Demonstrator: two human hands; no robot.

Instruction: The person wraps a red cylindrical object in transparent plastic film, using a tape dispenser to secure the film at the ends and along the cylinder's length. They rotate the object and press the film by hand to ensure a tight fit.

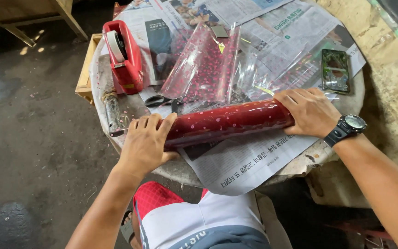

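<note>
Right across the near part of the round worktop (pixel 98 87) lies a long red roll (pixel 229 122) of glossy, dotted wrapping film, resting on spread newspaper (pixel 249 161). The left hand (pixel 146 140) presses on its left end, fingers flat and spread over the top rather than closed around it; the right hand (pixel 307 110), with a dark wristwatch (pixel 348 127) on its wrist, lies palm-down over the right end in the same way. Neither hand is clenched: both rest open on the roll and pin it to the worktop.

Judging by the shine, the film is probably slippery and thin, light for its bulk, and apt to crease or spring loose if let go. The roll looks fairly firm, so holding it at both ends, as now, seems the surest way to keep it from unwinding.

Just behind the roll, a loose sheet of the same see-through dotted film (pixel 203 69) fans out, with black-handled scissors (pixel 162 100) beside it. Further left stands a red tape dispenser (pixel 125 55), and a rusty metal tool (pixel 111 113) lies near the rim. A phone (pixel 335 70) lies at the right.
</note>
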